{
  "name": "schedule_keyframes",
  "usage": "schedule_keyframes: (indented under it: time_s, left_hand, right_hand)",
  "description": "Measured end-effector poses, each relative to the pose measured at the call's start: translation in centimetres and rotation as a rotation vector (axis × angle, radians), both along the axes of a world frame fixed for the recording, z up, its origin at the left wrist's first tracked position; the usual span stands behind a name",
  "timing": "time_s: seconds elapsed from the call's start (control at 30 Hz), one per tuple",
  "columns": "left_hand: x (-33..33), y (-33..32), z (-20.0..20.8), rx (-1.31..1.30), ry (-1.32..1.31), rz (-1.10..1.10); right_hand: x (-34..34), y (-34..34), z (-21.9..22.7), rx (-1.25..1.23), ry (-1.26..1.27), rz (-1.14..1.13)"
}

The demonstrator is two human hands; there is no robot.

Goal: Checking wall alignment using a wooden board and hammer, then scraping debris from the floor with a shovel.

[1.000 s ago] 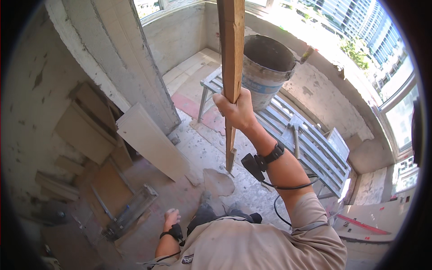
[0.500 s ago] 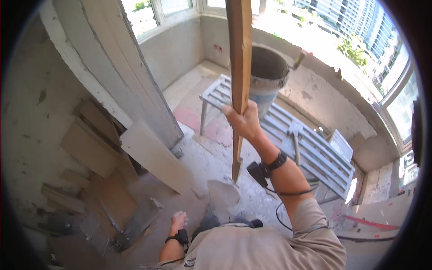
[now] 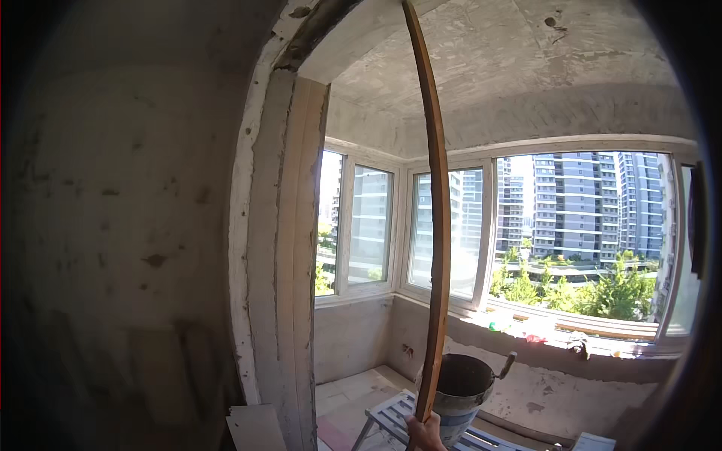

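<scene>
A long wooden batten [image 3: 437, 225] stands nearly upright before me, its top reaching up to the ceiling at the upper edge of the picture. Near the lower edge my right hand [image 3: 426, 434] is wrapped round it. The batten's lower end is out of the picture. Just right of the hand a bucket [image 3: 455, 421] with a grimy rim stands on a slatted metal bench [image 3: 392, 416]. A tool's handle [image 3: 508, 365] sticks out at the bucket's right rim. My left hand does not show.
Left of the batten rises a rough door-frame edge [image 3: 297, 225] beside a dark plaster wall [image 3: 128, 188]. A pale board [image 3: 256, 428] leans at its foot. Windows [image 3: 451, 225] span the back, with small items [image 3: 535, 338] on the sill. Overhead is a patchy ceiling [image 3: 526, 68].
My view has swung up from the floor to the windows and ceiling. My right hand still grips the batten, now low in the picture. My left hand has left the view.
</scene>
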State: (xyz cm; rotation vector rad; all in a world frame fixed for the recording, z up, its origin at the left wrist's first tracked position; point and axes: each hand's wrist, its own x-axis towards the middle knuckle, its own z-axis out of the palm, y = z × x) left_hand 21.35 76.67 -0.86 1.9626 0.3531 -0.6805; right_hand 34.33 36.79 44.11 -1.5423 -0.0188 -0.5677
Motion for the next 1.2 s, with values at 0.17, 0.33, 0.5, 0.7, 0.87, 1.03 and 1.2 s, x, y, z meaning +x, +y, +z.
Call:
schedule_keyframes:
  time_s: [0.17, 0.33, 0.5, 0.7, 0.87, 1.03, 1.2]
  left_hand:
    - [3.7, -2.4, 3.3, -0.047, -0.057, 0.028]
    - [4.6, -2.8, 4.6, -0.058, -0.086, 0.035]
    - [4.2, -2.7, 5.1, -0.051, -0.083, 0.035]
    - [5.2, -2.7, 5.6, -0.050, -0.092, 0.046]
    - [5.7, -3.1, 5.8, -0.046, -0.109, 0.050]
    - [6.5, -3.1, 5.4, -0.058, -0.121, 0.044]
    - [6.7, -3.1, 4.9, -0.070, -0.128, 0.059]
  right_hand:
    - [0.6, -0.8, 0.5, 0.037, -0.043, 0.060]
    - [5.5, -3.5, -2.7, 0.073, 0.075, 0.077]
    - [4.5, -9.9, -2.5, 0.090, -0.051, -0.057]
    - [2.8, -11.0, -4.6, 0.003, -0.040, -0.166]
    - [6.1, -8.6, -4.7, 0.027, 0.045, -0.154]
    - [8.5, -5.1, -4.4, 0.014, -0.011, -0.075]
    - [7.6, -2.2, -3.9, 0.009, 0.086, -0.041]
